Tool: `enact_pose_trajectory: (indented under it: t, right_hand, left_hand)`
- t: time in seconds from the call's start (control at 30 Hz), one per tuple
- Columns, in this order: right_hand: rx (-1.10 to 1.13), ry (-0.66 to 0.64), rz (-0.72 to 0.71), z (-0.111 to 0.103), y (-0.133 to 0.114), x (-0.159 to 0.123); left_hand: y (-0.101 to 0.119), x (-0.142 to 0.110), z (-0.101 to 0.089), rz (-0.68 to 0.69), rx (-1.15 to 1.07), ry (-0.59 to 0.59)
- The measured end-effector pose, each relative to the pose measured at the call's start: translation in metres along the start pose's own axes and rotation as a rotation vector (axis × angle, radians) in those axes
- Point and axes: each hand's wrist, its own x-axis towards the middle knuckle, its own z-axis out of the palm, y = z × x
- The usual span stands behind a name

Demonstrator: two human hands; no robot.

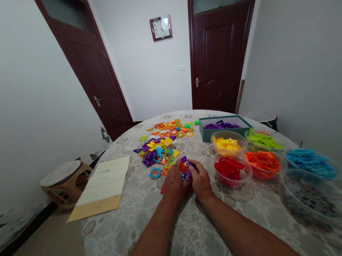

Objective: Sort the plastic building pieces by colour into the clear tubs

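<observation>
Both of my hands meet near the middle of the table around a small cluster of interlocking plastic building pieces point(187, 171), purple with some orange and blue. My left hand point(174, 183) curls round its left side, and my right hand point(200, 178) pinches it from the right with the thumb on top. The palms and fingers hide much of the cluster. Just beyond my left hand spreads a loose pile of mixed pieces point(158, 149) in purple, yellow, blue and green. A blue notched ring piece point(155, 173) lies at the pile's near edge.
Clear bowls at right hold sorted pieces: a red bowl's rim point(221, 183), with yellow, orange, green, blue and grey ones around it. Behind stands a green-edged box point(205, 134) of purple pieces. Paper sheets point(104, 179) lie left; a stool point(61, 174) stands beside the table point(133, 238).
</observation>
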Motion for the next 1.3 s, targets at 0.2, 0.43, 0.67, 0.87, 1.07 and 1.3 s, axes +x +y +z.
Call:
enact_pose_trajectory:
  t: [0.2, 0.43, 0.67, 0.87, 1.07, 1.3]
  right_hand:
    - [-0.017, 0.000, 0.012, 0.004, -0.001, 0.000]
    - [-0.011, 0.040, 0.007, 0.010, -0.001, -0.003]
    - [0.071, 0.068, 0.021, 0.009, 0.001, 0.000]
    - [0.072, 0.084, 0.016, 0.006, 0.005, 0.005]
    - [0.075, 0.082, 0.008, 0.005, 0.002, 0.004]
    - [-0.021, 0.070, -0.097, 0.006, -0.001, 0.004]
  left_hand:
    - [-0.004, 0.001, 0.005, 0.028, 0.027, 0.062]
    - [0.002, 0.005, 0.002, -0.020, 0.041, 0.122]
    - [0.008, 0.009, -0.007, 0.029, 0.031, 0.163]
    - [0.011, 0.010, -0.010, -0.002, -0.029, 0.195]
    - [0.015, 0.012, -0.014, -0.053, -0.098, 0.174]
    - [0.025, 0.015, -0.024, -0.108, -0.207, 0.186]
